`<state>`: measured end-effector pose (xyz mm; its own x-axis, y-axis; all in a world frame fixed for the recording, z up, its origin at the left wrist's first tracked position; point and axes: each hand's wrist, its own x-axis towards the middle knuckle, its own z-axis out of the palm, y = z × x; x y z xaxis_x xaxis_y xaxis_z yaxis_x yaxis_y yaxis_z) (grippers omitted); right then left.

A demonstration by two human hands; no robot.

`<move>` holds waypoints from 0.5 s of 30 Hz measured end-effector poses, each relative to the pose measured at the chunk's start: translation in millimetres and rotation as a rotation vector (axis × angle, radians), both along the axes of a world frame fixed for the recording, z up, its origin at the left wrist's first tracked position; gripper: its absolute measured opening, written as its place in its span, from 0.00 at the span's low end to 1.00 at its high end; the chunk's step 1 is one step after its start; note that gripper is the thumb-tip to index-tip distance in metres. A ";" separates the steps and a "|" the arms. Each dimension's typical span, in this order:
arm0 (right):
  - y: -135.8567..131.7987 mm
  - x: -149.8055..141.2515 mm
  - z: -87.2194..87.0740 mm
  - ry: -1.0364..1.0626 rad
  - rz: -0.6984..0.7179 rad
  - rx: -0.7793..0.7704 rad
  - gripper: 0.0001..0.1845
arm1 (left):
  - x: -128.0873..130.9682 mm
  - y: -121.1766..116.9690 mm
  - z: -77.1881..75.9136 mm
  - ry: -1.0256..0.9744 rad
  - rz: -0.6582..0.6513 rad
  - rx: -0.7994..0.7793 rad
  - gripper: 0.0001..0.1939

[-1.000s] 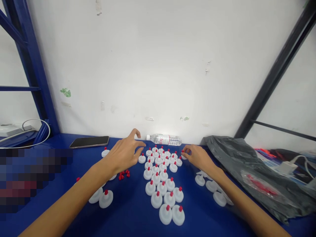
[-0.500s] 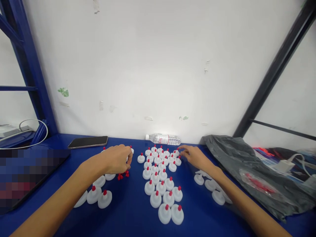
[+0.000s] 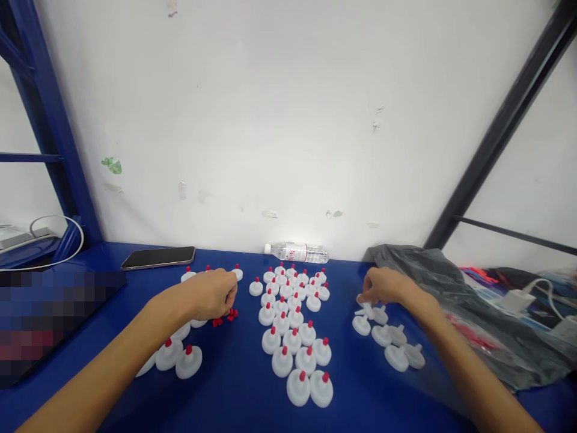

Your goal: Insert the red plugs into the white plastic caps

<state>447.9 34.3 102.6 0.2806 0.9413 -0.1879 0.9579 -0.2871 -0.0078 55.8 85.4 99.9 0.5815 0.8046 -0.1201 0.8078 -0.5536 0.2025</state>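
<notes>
My left hand [image 3: 210, 294] hovers at the edge of a small pile of red tip covers [image 3: 231, 314], its fingers curled together; whatever they hold is hidden. Around and beneath that wrist are white nozzle caps with red tips [image 3: 189, 361], partly covered by the arm. On the right, my right hand [image 3: 383, 285] pinches a white nozzle cap [image 3: 367, 311] without a red tip, at the far end of a group of similar bare caps [image 3: 396, 358]. Between both hands stand many red-tipped nozzle caps [image 3: 282, 361], upright in a loose cluster.
A clear plastic bottle [image 3: 296, 252] lies along the wall behind the cluster. At the back left rests a phone [image 3: 158, 258]. A grey plastic bag [image 3: 406, 264] covers the right side, with a clear packet of red pieces [image 3: 473, 334] on it.
My right hand has moved right, from the far end of the red-tipped cluster to the bare caps, and has closed on one. My left hand stays near the red tip covers.
</notes>
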 end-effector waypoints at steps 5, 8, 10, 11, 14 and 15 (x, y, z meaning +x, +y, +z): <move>3.6 -14.4 -6.0 -0.101 -0.002 -0.041 0.15 | 2.3 3.0 -2.9 0.015 0.006 -0.003 0.10; 5.3 -19.6 -10.4 -0.112 0.022 0.013 0.18 | 0.7 4.6 -2.7 0.018 0.013 -0.002 0.08; 6.1 -22.3 -14.4 -0.097 0.044 0.064 0.20 | -0.4 5.1 -2.6 0.015 0.020 0.000 0.06; 6.3 -23.4 -16.6 -0.087 0.056 0.090 0.19 | -0.7 5.3 -2.9 0.013 0.022 0.001 0.05; 6.9 -25.3 -21.4 -0.061 0.087 0.173 0.13 | 0.3 5.1 -4.8 0.007 0.010 -0.003 0.03; 7.1 -25.5 -22.1 -0.055 0.092 0.208 0.12 | 1.3 4.7 -5.5 0.005 0.004 -0.007 0.03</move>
<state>422.4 41.4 80.5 0.1959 0.9803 0.0265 0.9806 -0.1959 -0.0046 57.1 90.1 94.4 0.5774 0.8062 -0.1287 0.8112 -0.5487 0.2021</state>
